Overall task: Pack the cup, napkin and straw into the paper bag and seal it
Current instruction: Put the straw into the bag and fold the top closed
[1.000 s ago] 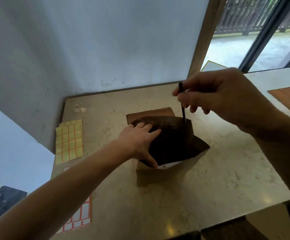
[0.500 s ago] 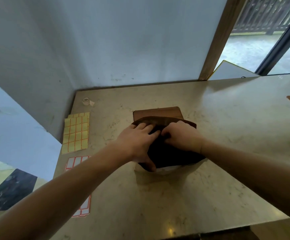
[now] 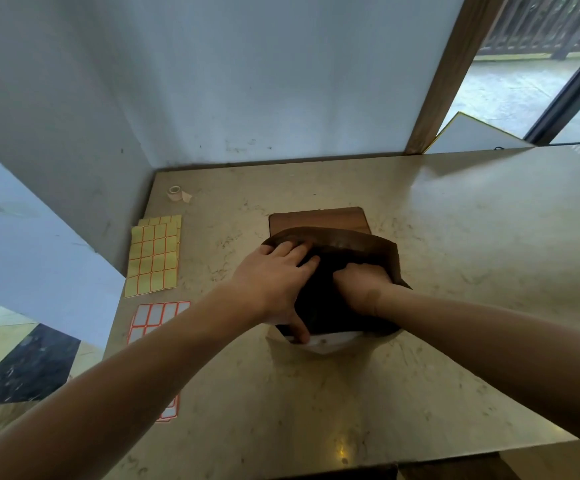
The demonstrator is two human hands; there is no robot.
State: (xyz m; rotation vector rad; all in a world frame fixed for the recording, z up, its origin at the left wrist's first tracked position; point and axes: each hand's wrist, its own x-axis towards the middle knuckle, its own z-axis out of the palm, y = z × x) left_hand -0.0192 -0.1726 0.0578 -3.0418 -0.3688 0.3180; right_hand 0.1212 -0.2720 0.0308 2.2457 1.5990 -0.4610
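Observation:
A dark brown paper bag [image 3: 350,242] stands open-mouthed in the middle of the marble table. My left hand [image 3: 274,282] grips its left rim, fingers over the edge and thumb pressed near the bag's white lower front [image 3: 330,342]. My right hand [image 3: 361,289] is sunk inside the bag's mouth, fingers curled and hidden in the dark interior. The cup, napkin and straw are out of sight; the bag's inside is too dark to make out.
A brown board [image 3: 319,220] lies behind the bag. A yellow label sheet [image 3: 153,256] and a white red-edged label sheet [image 3: 157,318] lie at the left, a small tape roll [image 3: 175,192] in the far corner. Walls stand behind and left; the table edge [image 3: 420,459] is near.
One second ago my right hand held a black straw upright above the bag. It has since gone down into the bag and sits deeper now; the straw is no longer visible. Left hand stayed.

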